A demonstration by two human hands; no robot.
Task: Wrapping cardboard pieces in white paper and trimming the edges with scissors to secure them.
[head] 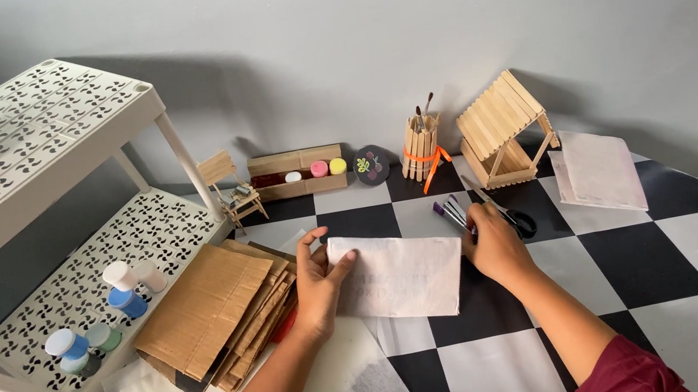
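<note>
Paper: I am pinning the folded sheet [398, 274] flat, left hand [318, 283] gripping its edge.
Right hand [497, 246]: pressing the sheet's other end, fingers loose; brushes [451, 211] and scissors [511, 217] lying untouched just beyond.

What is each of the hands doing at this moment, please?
Left hand: pinching the left edge of the folded white paper.
Right hand: resting on its right edge; grip cannot be told.
</note>
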